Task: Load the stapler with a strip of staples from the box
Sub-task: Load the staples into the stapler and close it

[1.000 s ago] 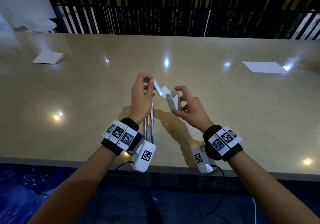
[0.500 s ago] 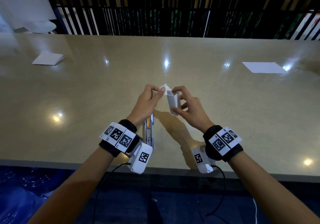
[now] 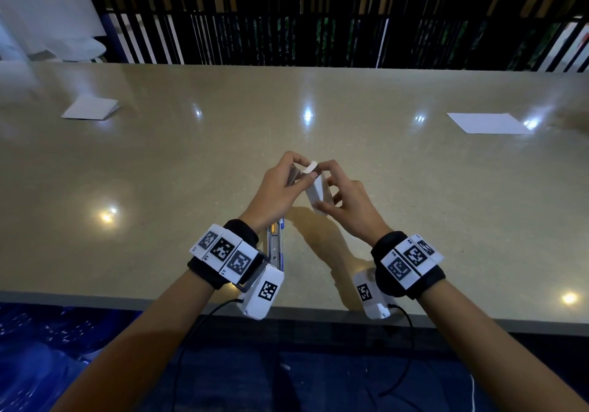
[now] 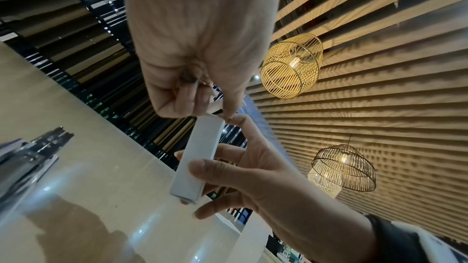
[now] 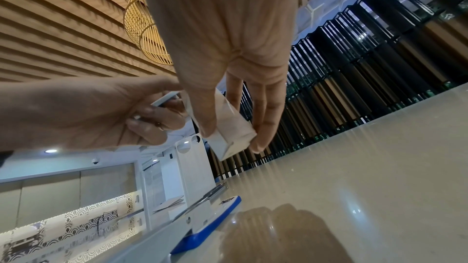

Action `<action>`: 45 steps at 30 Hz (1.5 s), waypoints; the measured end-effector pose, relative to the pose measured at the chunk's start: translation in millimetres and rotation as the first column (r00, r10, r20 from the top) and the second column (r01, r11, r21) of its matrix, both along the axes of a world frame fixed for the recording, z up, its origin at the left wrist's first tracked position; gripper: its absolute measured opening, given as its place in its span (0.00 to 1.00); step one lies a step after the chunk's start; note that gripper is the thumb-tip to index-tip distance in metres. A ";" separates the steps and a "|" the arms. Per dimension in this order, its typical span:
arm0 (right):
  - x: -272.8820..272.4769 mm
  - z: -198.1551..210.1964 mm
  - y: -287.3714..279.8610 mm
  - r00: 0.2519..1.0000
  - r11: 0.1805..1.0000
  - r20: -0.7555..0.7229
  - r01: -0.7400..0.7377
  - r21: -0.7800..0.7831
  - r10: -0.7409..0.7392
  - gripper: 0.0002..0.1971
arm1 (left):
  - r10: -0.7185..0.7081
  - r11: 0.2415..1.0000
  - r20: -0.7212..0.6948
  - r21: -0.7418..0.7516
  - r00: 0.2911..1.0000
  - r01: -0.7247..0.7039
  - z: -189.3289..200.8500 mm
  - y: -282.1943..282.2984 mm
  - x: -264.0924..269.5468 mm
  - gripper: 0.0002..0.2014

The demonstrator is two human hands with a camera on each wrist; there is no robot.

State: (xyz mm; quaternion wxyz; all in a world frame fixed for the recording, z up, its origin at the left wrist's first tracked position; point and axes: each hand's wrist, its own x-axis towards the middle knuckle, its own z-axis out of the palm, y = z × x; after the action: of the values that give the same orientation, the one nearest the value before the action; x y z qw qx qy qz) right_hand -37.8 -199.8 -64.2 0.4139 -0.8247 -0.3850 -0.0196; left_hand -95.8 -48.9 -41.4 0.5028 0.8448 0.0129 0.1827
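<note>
Both hands work above the surface [image 3: 414, 188]: right hand [image 3: 347, 202] grips the box [image 3: 314, 193], left hand [image 3: 275, 193] pinches a staple strip at its flap. Stapler [image 3: 274, 245] lies open below. Risk: a loose pinch drops or snaps the strip.

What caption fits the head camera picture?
Right hand holds the staple box; left hand pinches its flap, above the stapler.

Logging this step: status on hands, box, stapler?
Right hand holds box off the table. Left hand pinches its top flap. Stapler open on table under left wrist, nothing in the way.
</note>
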 end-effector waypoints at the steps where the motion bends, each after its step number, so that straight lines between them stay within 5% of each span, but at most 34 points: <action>1: -0.1 0.1 -0.2 1.000 1.000 0.001 0.008 -0.010 -0.008 0.25 | -0.006 1.000 -0.008 -0.006 1.000 0.005 -0.2 -0.6 0.2 0.12; 24: -9.4 9.7 -3.5 0.993 0.990 0.068 0.106 -0.097 -0.100 0.33 | 0.016 0.995 -0.065 0.099 0.998 -0.009 1.2 -4.9 6.5 0.13; 36: -0.9 -0.1 -0.7 0.990 0.992 0.099 0.109 -0.066 -0.102 0.28 | -0.044 0.998 -0.005 0.044 0.999 0.044 -1.0 0.6 3.1 0.15; 45: 5.4 -6.6 1.9 0.997 0.997 0.048 0.068 -0.034 -0.066 0.29 | -0.043 0.982 -0.066 0.179 0.997 0.054 0.6 8.8 4.3 0.17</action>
State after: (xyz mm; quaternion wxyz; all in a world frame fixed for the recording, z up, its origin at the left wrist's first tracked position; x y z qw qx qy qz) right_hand -32.4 -197.9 -70.7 0.3890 -0.8437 -0.3670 -0.0459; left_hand -91.5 -40.2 -40.8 0.4276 0.8923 -0.0089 0.1447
